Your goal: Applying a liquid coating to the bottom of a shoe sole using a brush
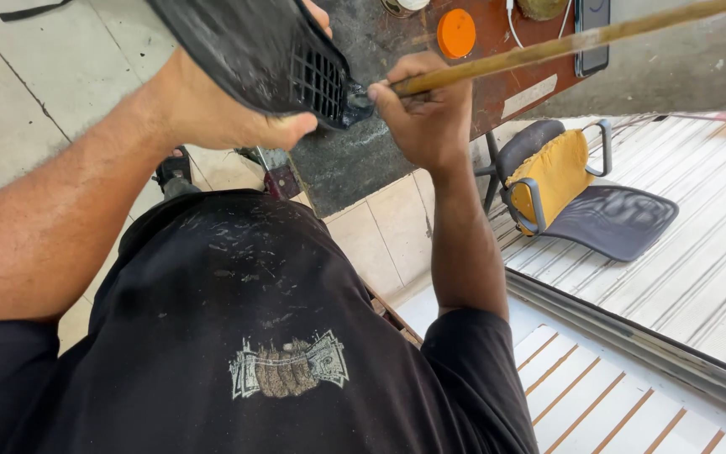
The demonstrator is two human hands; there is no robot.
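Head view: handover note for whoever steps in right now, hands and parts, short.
Left hand: holds the black plastic cover from below, grille end toward the stick.
Right hand: fist closed on the long wooden stick, its tip against the cover's grille corner.
Both are held up above the dark-topped workbench, which carries an orange lid and a phone.
A chair with a yellow cloth stands to the right.
Done or left: cannot tell from this view; the stick tip is at the grille and the cover is dusty.
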